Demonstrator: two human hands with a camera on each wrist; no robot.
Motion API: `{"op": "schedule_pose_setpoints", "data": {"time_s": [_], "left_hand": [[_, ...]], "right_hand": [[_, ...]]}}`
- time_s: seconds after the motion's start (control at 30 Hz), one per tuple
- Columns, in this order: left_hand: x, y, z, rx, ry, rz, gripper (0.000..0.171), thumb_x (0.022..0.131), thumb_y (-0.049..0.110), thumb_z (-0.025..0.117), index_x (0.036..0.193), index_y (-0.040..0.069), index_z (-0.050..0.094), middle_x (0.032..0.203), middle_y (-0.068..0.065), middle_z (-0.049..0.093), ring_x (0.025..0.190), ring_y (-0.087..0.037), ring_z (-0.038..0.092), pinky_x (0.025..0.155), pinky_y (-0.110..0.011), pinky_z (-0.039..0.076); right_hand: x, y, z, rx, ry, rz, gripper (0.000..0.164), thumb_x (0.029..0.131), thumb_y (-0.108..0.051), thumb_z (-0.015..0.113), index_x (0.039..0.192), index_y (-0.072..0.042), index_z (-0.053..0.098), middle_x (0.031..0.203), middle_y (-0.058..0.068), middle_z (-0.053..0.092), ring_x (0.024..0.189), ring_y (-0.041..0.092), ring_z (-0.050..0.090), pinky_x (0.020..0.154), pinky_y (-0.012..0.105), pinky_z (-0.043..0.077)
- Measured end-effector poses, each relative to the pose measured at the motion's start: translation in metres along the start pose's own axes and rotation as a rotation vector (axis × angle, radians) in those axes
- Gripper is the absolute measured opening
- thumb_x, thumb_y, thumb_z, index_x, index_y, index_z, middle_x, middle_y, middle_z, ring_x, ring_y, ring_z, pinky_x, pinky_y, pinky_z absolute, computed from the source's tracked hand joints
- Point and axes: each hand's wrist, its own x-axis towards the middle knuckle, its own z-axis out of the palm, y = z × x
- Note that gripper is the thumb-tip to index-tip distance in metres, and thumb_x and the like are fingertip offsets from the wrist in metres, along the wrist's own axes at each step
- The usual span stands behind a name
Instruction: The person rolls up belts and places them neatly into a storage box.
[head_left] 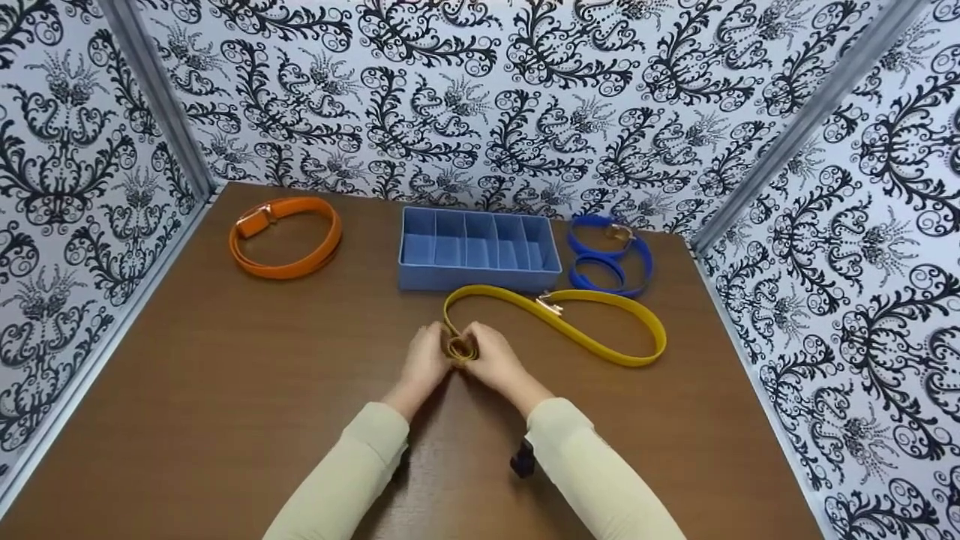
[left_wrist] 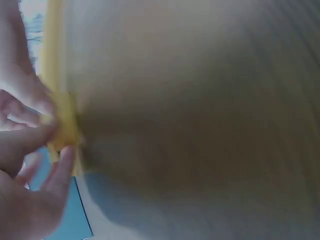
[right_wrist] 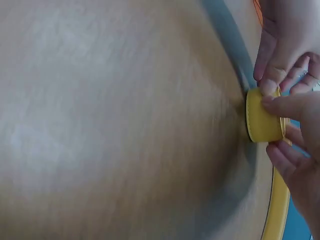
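A yellow belt (head_left: pixel 600 349) lies on the table, its buckle part (head_left: pixel 550 304) near the middle of a long loose loop. Its near end is wound into a small coil (right_wrist: pixel 264 116) between the two hands. My left hand (head_left: pixel 427 358) grips the coil from the left, and my right hand (head_left: pixel 491 355) pinches it from the right. In the right wrist view, thumbs and fingers from both hands press on the coil's outer side. The left wrist view is blurred, but fingers show around the yellow strap (left_wrist: pixel 64 120).
Behind the hands stands a blue box (head_left: pixel 480 279) with several compartments. To its right lies a coiled blue belt (head_left: pixel 641 266); an orange belt (head_left: pixel 289 270) lies looped at the back left. Patterned walls (head_left: pixel 465 90) close in the table (head_left: pixel 225 390). A small black object (head_left: pixel 523 460) shows by the right sleeve.
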Motion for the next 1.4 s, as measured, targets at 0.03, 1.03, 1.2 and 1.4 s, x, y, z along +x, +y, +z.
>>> {"op": "schedule_pose_setpoints", "data": {"time_s": [0.03, 1.03, 1.2, 1.4], "left_hand": [[0.000, 0.001, -0.001, -0.040, 0.007, -0.059, 0.033, 0.070, -0.004, 0.078, 0.099, -0.007, 0.064, 0.093, -0.018, 0.064, 0.089, -0.035, 0.061, 0.079, -0.045, 0.051], [0.019, 0.007, -0.013, 0.018, -0.210, -0.058, 0.023, 0.082, -0.006, 0.067, 0.097, 0.007, 0.079, 0.098, -0.008, 0.073, 0.095, -0.027, 0.067, 0.086, -0.039, 0.052], [0.022, 0.006, -0.010, -0.005, -0.168, -0.066, 0.018, 0.080, -0.004, 0.071, 0.092, 0.005, 0.079, 0.092, -0.007, 0.074, 0.091, -0.026, 0.068, 0.083, -0.037, 0.053], [0.019, 0.003, -0.010, -0.037, -0.074, -0.192, 0.008, 0.082, 0.001, 0.075, 0.089, 0.001, 0.077, 0.088, -0.010, 0.073, 0.086, -0.028, 0.067, 0.078, -0.038, 0.053]], "right_hand": [[0.000, -0.002, 0.002, -0.019, 0.021, 0.009, 0.034, 0.072, -0.005, 0.082, 0.095, -0.003, 0.058, 0.088, 0.008, 0.059, 0.083, 0.024, 0.056, 0.074, 0.036, 0.047], [-0.015, 0.011, -0.012, -0.202, -0.019, -0.383, 0.010, 0.084, -0.003, 0.075, 0.094, -0.005, 0.075, 0.102, 0.012, 0.058, 0.088, 0.024, 0.063, 0.075, 0.035, 0.053], [-0.014, 0.008, -0.005, -0.292, 0.019, -0.483, 0.005, 0.085, -0.005, 0.073, 0.090, -0.006, 0.074, 0.098, 0.007, 0.067, 0.087, 0.025, 0.064, 0.077, 0.035, 0.052], [-0.011, -0.007, 0.005, -0.414, 0.083, -0.387, 0.006, 0.080, -0.010, 0.077, 0.081, -0.010, 0.072, 0.080, 0.002, 0.069, 0.074, 0.023, 0.060, 0.069, 0.034, 0.049]]}}
